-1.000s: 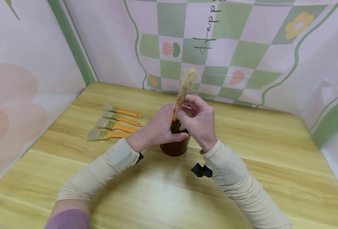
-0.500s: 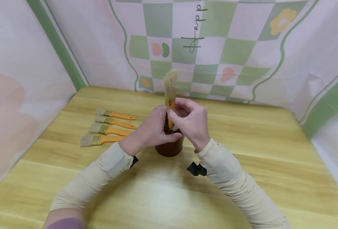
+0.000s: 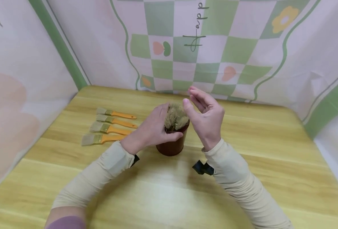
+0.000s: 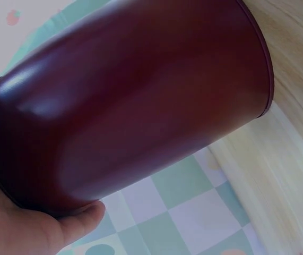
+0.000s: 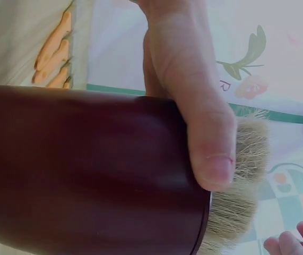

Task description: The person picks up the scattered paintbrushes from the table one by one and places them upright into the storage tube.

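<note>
A dark red-brown cylindrical holder [image 3: 170, 148] stands upright mid-table in the head view. My left hand [image 3: 150, 127] grips its rim, thumb on the near side, as the holder's wall [image 4: 135, 101] in the left wrist view also shows. Pale bristles [image 3: 176, 115] of several paintbrushes stick up above the rim, their handles hidden inside. To the right of the holder, my right hand [image 3: 206, 116] is raised, holding nothing, its fingers loosely bent and apart from the bristles. In the right wrist view, bristles [image 5: 235, 207] show beyond the left thumb.
Several paintbrushes with orange handles [image 3: 115, 137] lie side by side left of the holder, bristles pointing left. The wooden table [image 3: 163, 197] meets a checked, printed cloth [image 3: 183, 73] at the back. Further cloth [image 3: 20, 127] hangs at the left.
The paintbrush that my right fingers pinched has gone down into the holder, bristles up. My right hand has let go of it and moved right. The left hand stays on the rim.
</note>
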The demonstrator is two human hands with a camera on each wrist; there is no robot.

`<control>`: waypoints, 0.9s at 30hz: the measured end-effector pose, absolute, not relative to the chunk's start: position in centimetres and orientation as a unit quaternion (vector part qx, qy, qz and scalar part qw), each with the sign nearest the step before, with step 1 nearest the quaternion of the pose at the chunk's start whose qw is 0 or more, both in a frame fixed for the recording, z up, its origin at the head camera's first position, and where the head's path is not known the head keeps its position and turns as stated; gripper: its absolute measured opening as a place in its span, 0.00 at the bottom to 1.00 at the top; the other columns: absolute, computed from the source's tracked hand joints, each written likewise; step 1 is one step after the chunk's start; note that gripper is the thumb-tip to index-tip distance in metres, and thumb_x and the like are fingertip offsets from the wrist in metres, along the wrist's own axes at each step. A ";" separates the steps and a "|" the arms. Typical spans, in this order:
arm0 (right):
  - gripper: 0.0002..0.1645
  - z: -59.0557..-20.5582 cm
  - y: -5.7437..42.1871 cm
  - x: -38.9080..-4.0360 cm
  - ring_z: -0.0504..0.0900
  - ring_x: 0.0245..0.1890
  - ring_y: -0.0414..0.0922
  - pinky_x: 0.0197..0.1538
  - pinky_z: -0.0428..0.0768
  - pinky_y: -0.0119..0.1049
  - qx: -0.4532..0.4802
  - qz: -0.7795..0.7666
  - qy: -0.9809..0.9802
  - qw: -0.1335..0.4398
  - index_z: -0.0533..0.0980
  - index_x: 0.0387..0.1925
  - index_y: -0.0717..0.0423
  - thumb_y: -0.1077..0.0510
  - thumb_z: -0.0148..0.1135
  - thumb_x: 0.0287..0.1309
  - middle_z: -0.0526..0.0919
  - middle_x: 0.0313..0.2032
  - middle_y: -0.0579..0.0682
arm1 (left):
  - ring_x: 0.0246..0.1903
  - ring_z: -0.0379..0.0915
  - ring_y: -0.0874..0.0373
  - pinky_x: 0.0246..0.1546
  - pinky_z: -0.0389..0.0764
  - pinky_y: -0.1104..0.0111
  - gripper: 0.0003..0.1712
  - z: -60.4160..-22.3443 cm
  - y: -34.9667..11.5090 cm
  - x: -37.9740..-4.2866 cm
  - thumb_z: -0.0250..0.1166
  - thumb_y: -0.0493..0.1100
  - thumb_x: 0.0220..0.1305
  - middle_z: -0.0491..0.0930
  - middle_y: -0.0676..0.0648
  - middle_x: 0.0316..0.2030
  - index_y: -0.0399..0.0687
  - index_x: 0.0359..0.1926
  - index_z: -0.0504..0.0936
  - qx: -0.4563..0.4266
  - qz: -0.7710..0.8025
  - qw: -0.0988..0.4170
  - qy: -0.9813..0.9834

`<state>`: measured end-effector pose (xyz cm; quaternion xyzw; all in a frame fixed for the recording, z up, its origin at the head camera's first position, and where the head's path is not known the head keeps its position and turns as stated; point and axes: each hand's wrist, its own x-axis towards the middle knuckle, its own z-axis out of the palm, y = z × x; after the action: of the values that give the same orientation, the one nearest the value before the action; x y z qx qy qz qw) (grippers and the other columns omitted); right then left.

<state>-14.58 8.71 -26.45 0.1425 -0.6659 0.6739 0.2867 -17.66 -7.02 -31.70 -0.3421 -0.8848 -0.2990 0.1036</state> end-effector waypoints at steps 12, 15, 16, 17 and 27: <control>0.18 -27.6 9.4 -15.1 0.82 0.53 0.54 0.58 0.78 0.33 0.133 0.675 -0.660 0.302 0.78 0.45 0.76 0.71 0.62 0.50 0.84 0.46 0.56 | 0.61 0.64 0.47 0.65 0.67 0.57 0.55 -31.7 -7.3 -17.5 0.67 0.63 0.52 0.67 0.38 0.61 0.36 0.69 0.54 -0.338 -0.289 0.093 -0.891; 0.19 -27.7 9.5 -15.2 0.81 0.54 0.55 0.58 0.78 0.33 0.133 0.672 -0.664 0.300 0.77 0.46 0.75 0.71 0.62 0.50 0.83 0.46 0.56 | 0.61 0.64 0.47 0.65 0.67 0.58 0.55 -31.6 -7.3 -17.4 0.67 0.63 0.52 0.67 0.39 0.61 0.37 0.69 0.54 -0.338 -0.287 0.093 -0.891; 0.20 -27.7 9.6 -15.2 0.81 0.54 0.55 0.58 0.77 0.33 0.132 0.669 -0.669 0.297 0.77 0.47 0.75 0.71 0.62 0.50 0.83 0.47 0.56 | 0.61 0.64 0.47 0.65 0.67 0.58 0.55 -31.6 -7.4 -17.5 0.67 0.63 0.52 0.67 0.39 0.61 0.37 0.69 0.54 -0.340 -0.287 0.093 -0.891; 0.20 -27.8 9.6 -15.2 0.81 0.54 0.54 0.58 0.78 0.33 0.129 0.666 -0.673 0.294 0.77 0.48 0.74 0.71 0.63 0.50 0.83 0.47 0.57 | 0.61 0.64 0.47 0.65 0.66 0.57 0.55 -31.6 -7.4 -17.5 0.66 0.64 0.52 0.67 0.39 0.61 0.37 0.69 0.54 -0.340 -0.285 0.093 -0.891; 0.24 -28.2 9.8 -14.9 0.80 0.57 0.51 0.59 0.76 0.30 0.125 0.648 -0.703 0.263 0.75 0.53 0.72 0.69 0.64 0.51 0.80 0.52 0.63 | 0.61 0.64 0.47 0.65 0.67 0.58 0.54 -31.7 -7.4 -17.5 0.65 0.64 0.52 0.66 0.39 0.62 0.38 0.70 0.54 -0.339 -0.282 0.094 -0.893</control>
<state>-14.86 9.83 -28.21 0.1247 -0.7034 0.6483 0.2634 -17.55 -7.38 -31.70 -0.3388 -0.8926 -0.2823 0.0938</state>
